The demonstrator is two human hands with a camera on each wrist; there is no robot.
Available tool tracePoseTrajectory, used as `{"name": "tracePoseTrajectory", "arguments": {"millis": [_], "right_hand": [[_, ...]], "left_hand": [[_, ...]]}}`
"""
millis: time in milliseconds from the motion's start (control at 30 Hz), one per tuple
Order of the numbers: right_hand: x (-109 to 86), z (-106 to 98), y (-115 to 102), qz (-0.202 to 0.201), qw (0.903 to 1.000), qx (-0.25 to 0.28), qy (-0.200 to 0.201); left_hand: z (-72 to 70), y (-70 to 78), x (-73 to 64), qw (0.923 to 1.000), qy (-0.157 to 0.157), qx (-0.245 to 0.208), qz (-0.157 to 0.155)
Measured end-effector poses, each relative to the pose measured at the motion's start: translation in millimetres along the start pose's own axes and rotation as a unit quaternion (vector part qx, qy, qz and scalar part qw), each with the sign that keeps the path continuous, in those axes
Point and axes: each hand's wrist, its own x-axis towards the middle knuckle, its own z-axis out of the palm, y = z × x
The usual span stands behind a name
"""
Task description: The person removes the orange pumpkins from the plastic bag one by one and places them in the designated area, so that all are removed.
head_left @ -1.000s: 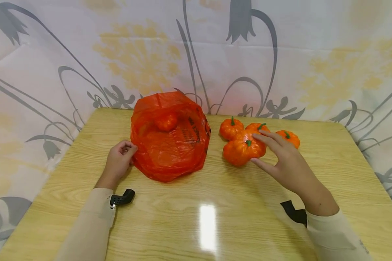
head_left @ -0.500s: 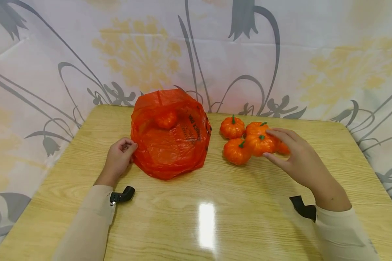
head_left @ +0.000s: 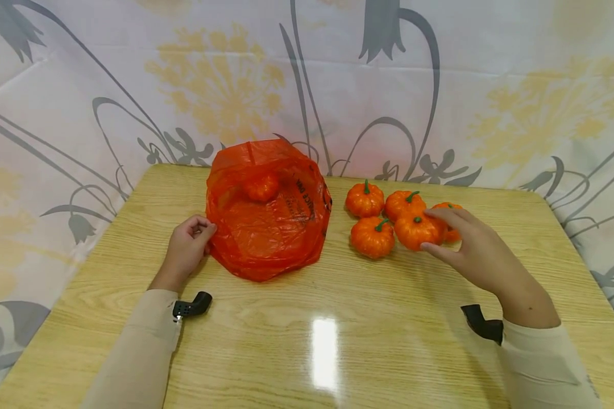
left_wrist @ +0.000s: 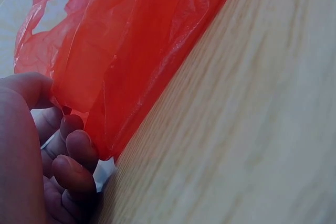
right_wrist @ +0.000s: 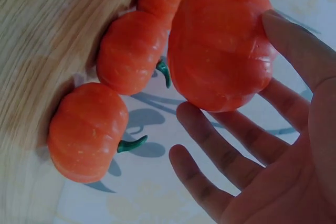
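Note:
At the left of the head view, my left hand [head_left: 188, 244] pinches the near left rim of a thin red plastic bag [head_left: 256, 244]. The bag's mouth faces me, and one small orange pumpkin [head_left: 261, 187] lies inside. In the left wrist view, bag film [left_wrist: 131, 61] passes between thumb and fingers. My right hand [head_left: 481, 255] grips another small pumpkin [head_left: 417, 230] between thumb and fingers. The right wrist view shows this held pumpkin [right_wrist: 223, 45] raised off the table, with the ring and little fingers spread away from it.
Several more green-stemmed pumpkins sit on the wooden table [head_left: 245, 341]: one at the back left [head_left: 365, 200], a front one [head_left: 372, 238], a middle one [head_left: 401, 203] and a partly hidden right one [head_left: 452, 234]. Flowered cloth [head_left: 337, 113] hangs behind the table.
My right hand has moved to the right with its pumpkin, uncovering the front pumpkin at its left. The left hand stays at the bag's rim.

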Motion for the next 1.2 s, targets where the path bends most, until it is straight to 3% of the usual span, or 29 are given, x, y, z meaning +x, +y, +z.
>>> {"name": "tracePoseTrajectory", "arguments": {"millis": [333, 1200], "right_hand": [[0.9, 1, 9, 0.03, 0.9966, 0.012, -0.076], [5.3, 17, 22, 0.042, 0.9896, 0.023, -0.136]], "left_hand": [[-0.1, -0.3, 0.1, 1.0, 0.002, 0.003, 0.004], [0.7, 1.1, 1.3, 0.9998, 0.001, 0.021, 0.003]]}}
